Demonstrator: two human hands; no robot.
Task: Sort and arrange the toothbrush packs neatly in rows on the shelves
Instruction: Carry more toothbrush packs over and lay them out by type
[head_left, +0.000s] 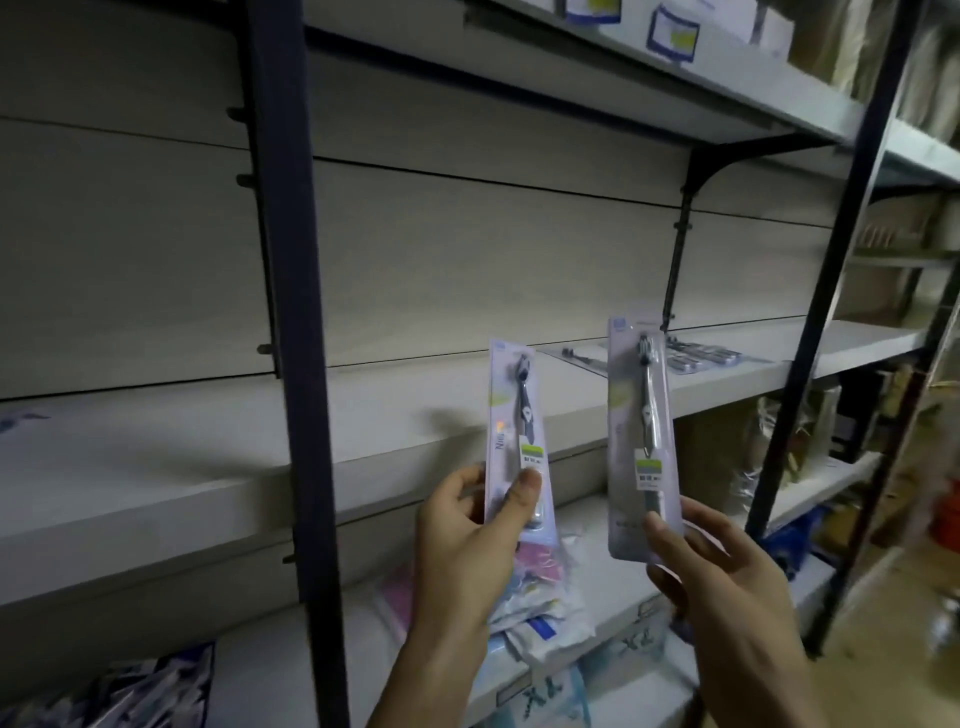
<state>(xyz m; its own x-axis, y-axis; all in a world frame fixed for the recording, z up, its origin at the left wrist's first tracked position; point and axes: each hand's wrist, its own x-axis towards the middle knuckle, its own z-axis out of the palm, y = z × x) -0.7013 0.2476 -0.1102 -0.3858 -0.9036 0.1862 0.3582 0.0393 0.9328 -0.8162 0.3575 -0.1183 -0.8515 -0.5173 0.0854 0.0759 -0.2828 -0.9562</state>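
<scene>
My left hand pinches the lower end of a toothbrush pack with a dark brush, held upright in front of the middle shelf. My right hand grips the bottom of a second, longer toothbrush pack with a pale grey brush, also upright, to the right of the first. Several more packs lie flat at the back right of the middle shelf.
A dark upright post stands left of my hands, another on the right. The lower shelf holds a loose pile of pink, white and blue packs. Price tags hang on the top shelf edge. Stocked shelves stand at far right.
</scene>
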